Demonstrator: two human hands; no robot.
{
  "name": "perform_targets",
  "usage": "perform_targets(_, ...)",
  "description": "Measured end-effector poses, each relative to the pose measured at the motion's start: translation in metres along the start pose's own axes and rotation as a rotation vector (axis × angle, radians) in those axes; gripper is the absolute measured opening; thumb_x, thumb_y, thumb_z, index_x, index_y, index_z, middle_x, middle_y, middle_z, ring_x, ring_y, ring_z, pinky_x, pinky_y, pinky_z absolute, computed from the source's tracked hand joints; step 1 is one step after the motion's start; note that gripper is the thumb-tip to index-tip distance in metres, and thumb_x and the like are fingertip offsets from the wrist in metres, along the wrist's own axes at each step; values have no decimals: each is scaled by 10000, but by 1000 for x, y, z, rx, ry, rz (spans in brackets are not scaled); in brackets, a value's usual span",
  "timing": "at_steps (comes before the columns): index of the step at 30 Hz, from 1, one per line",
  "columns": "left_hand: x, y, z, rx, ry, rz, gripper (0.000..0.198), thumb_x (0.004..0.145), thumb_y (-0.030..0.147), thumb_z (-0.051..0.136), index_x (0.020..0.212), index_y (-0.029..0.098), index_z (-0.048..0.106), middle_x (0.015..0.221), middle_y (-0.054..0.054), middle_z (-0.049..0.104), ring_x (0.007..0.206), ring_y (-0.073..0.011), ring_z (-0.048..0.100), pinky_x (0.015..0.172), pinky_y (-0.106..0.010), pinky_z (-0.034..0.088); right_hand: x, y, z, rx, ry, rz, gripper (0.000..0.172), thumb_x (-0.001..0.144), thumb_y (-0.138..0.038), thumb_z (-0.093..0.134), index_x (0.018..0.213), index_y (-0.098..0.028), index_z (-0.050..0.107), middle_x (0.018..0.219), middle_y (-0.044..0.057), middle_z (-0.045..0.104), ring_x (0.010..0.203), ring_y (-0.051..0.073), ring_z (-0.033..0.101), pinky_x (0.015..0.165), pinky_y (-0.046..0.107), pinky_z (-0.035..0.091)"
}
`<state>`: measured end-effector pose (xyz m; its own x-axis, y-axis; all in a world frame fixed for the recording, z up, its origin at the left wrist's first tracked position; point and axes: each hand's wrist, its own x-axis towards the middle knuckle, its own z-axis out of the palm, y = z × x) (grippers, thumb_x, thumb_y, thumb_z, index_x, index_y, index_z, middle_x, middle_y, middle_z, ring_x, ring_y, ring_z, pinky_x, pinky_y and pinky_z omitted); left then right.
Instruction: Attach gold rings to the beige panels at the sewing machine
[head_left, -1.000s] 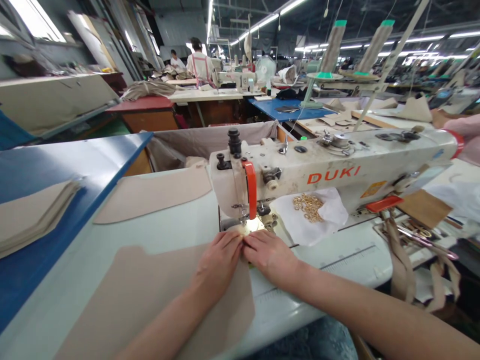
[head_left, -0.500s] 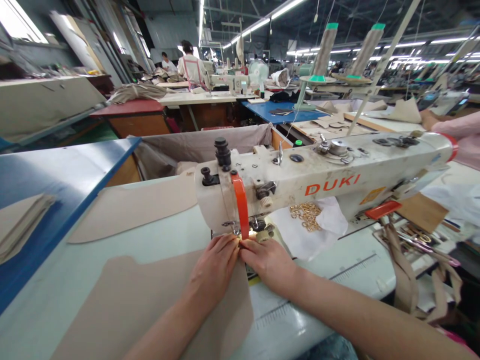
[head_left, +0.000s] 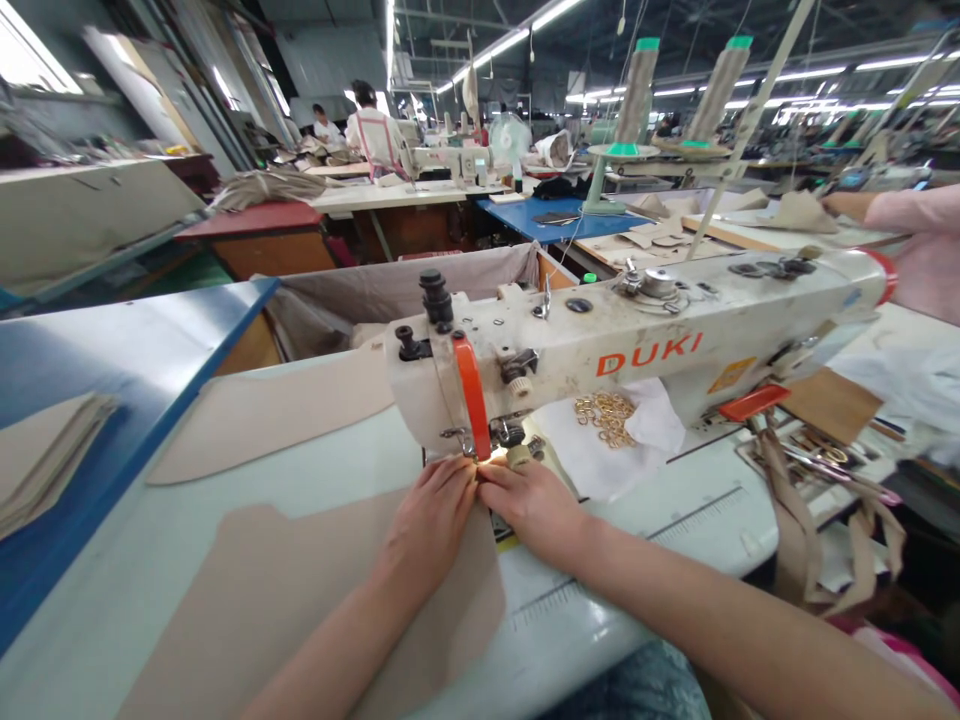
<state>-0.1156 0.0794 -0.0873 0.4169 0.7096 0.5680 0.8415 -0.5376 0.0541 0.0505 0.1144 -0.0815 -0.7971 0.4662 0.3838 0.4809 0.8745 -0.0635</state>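
Note:
A white DUKI sewing machine (head_left: 637, 345) stands on a pale table (head_left: 187, 530). A large beige fabric panel (head_left: 285, 600) lies on the table with its far corner under the needle area. My left hand (head_left: 431, 520) lies flat on the panel, fingertips pressed at the presser foot. My right hand (head_left: 532, 505) rests beside it, fingers flat on the fabric edge, the two hands' fingertips touching under the machine's lit needle area.
A second beige panel (head_left: 270, 410) lies behind the machine's head. Gold rings (head_left: 606, 415) sit on white cloth (head_left: 652, 440) under the machine arm. Beige straps (head_left: 795, 520) hang at right. A stack of beige pieces (head_left: 45, 460) lies on the blue surface (head_left: 127, 350) at left. Other workers sit far back.
The view has shifted slightly; both hands stay pressed on the fabric at the needle, with little visible movement of the panel.

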Motion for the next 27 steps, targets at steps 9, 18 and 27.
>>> perform_targets(9,-5,1,-1,50,-29,-22,301,927,160,344,1006,153,634,1003,-98,686,991,-222,603,869,-405,525,3,-2,-4,13,-33,-4,75,891,-154,560,859,-127,623,944,82,651,895,197,570,786,310,470)
perform_targets(18,-6,1,-7,77,-196,-4,296,877,110,352,1045,129,594,1054,-120,652,1037,-231,590,886,-378,514,-10,-7,-10,-44,-63,-52,90,885,-171,571,934,-112,619,1020,83,633,986,212,539,880,334,440)
perform_targets(27,-7,6,-9,0,-250,-96,299,862,101,364,1097,148,544,1120,-128,602,1064,-234,577,897,-377,504,-9,-5,-10,-58,-42,-80,95,900,-167,550,929,-126,631,996,83,650,986,205,540,911,348,408)
